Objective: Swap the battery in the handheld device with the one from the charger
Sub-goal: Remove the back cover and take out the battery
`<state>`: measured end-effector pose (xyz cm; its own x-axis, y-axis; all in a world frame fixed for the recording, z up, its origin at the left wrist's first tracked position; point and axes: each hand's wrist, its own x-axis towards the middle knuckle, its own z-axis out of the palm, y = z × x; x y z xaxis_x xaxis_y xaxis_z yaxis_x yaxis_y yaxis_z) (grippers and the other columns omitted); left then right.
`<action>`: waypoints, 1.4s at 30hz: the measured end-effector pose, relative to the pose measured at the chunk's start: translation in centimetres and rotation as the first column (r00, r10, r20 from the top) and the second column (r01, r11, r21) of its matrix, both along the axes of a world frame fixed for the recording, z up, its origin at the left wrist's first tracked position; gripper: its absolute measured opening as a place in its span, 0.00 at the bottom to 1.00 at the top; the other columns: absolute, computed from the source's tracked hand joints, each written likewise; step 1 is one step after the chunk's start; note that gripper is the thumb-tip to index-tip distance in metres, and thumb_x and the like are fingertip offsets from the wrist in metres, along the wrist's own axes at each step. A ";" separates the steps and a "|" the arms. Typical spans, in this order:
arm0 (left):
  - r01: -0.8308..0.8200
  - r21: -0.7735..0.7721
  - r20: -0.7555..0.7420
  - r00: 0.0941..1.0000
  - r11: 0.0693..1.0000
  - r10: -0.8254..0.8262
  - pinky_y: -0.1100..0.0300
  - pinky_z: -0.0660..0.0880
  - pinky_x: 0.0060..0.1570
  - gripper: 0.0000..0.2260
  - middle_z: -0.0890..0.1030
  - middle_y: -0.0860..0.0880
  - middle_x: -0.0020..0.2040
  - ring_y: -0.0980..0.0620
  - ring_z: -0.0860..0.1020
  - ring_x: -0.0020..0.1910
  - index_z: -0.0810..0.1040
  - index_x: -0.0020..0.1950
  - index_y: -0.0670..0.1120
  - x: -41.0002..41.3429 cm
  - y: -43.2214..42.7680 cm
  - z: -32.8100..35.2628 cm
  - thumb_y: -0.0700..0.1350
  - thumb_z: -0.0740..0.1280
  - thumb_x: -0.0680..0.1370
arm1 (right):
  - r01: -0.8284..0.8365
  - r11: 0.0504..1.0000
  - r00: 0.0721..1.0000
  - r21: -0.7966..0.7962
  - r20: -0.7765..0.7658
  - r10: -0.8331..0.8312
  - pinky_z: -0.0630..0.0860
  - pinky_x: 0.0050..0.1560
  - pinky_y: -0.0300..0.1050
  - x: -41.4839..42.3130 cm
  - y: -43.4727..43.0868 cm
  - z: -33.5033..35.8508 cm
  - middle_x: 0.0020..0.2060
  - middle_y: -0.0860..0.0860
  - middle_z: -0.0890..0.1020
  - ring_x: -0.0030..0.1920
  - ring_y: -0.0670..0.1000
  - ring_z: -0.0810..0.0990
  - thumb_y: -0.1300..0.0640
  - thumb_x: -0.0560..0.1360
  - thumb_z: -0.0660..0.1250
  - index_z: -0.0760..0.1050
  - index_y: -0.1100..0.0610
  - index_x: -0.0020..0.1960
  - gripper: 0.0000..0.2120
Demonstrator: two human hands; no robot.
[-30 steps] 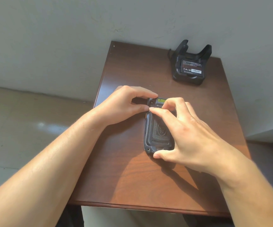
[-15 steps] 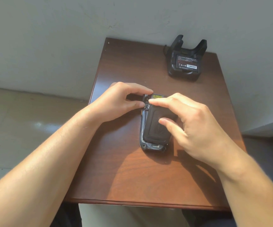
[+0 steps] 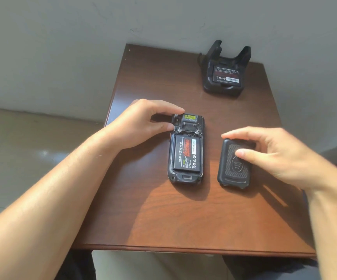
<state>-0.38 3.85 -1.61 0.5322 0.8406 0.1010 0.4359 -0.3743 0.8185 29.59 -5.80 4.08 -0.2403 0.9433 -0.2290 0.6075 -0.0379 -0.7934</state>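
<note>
The black handheld device (image 3: 185, 178) lies face down in the middle of the brown table (image 3: 155, 219), its back open. Its battery (image 3: 186, 155), black with a red and white label, sits in the bay. My left hand (image 3: 141, 123) pinches the device's top left corner. The textured black back cover (image 3: 234, 175) lies flat on the table just right of the device. My right hand (image 3: 280, 156) is over it, index fingertip at its top edge and thumb on its surface. The black charger (image 3: 223, 90) stands at the far right corner with a second battery (image 3: 227, 74) in it.
The table stands against a grey wall. Its left edge drops to a tiled floor. Bare wood lies between the device and the charger, and along the front edge.
My right hand lifted the back cover off the device and moved it right, down onto the table. The battery in the device now shows. My left hand stayed on the top corner.
</note>
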 end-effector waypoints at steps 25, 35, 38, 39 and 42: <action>0.018 0.033 -0.020 1.000 0.999 -0.018 0.72 0.69 0.65 0.19 0.83 0.56 0.61 0.65 0.79 0.63 0.82 0.66 0.49 0.1 0.2 0.0 0.39 0.75 0.75 | -0.038 0.991 0.958 0.125 0.288 0.000 0.68 0.49 0.25 0.3 0.4 -1.7 0.52 0.37 0.78 0.52 0.36 0.76 0.59 0.76 0.73 0.83 0.41 0.59 0.16; 0.015 0.032 -0.017 1.000 0.999 -0.014 0.74 0.69 0.63 0.19 0.83 0.57 0.61 0.67 0.78 0.62 0.82 0.65 0.49 0.1 0.2 0.0 0.39 0.75 0.75 | -0.268 0.912 0.922 0.311 0.358 0.149 0.74 0.61 0.36 -6.6 0.4 1.1 0.59 0.44 0.80 0.58 0.44 0.79 0.44 0.69 0.77 0.78 0.49 0.67 0.29; 0.015 0.037 -0.011 1.000 0.999 -0.014 0.73 0.69 0.64 0.19 0.82 0.57 0.62 0.66 0.78 0.63 0.82 0.66 0.49 0.1 0.1 0.0 0.40 0.75 0.75 | -0.327 0.919 0.871 0.221 0.447 0.202 0.76 0.64 0.52 -7.8 0.4 0.7 0.64 0.40 0.75 0.64 0.46 0.77 0.38 0.67 0.74 0.72 0.43 0.71 0.34; 0.016 0.039 -0.013 1.000 0.999 -0.016 0.73 0.69 0.64 0.19 0.82 0.57 0.62 0.66 0.78 0.63 0.82 0.66 0.49 0.1 0.1 0.0 0.40 0.75 0.75 | -0.340 0.918 0.853 0.204 0.478 0.210 0.76 0.64 0.54 -8.0 0.4 0.8 0.65 0.39 0.74 0.66 0.46 0.75 0.37 0.67 0.74 0.70 0.41 0.71 0.34; 0.022 0.043 -0.020 1.000 0.999 -0.021 0.70 0.70 0.66 0.19 0.83 0.57 0.63 0.64 0.78 0.64 0.82 0.66 0.50 0.1 0.2 0.0 0.41 0.75 0.75 | -0.369 0.914 0.806 0.169 0.549 0.224 0.76 0.62 0.53 -8.3 0.5 1.0 0.65 0.37 0.72 0.66 0.44 0.70 0.37 0.68 0.75 0.69 0.39 0.72 0.35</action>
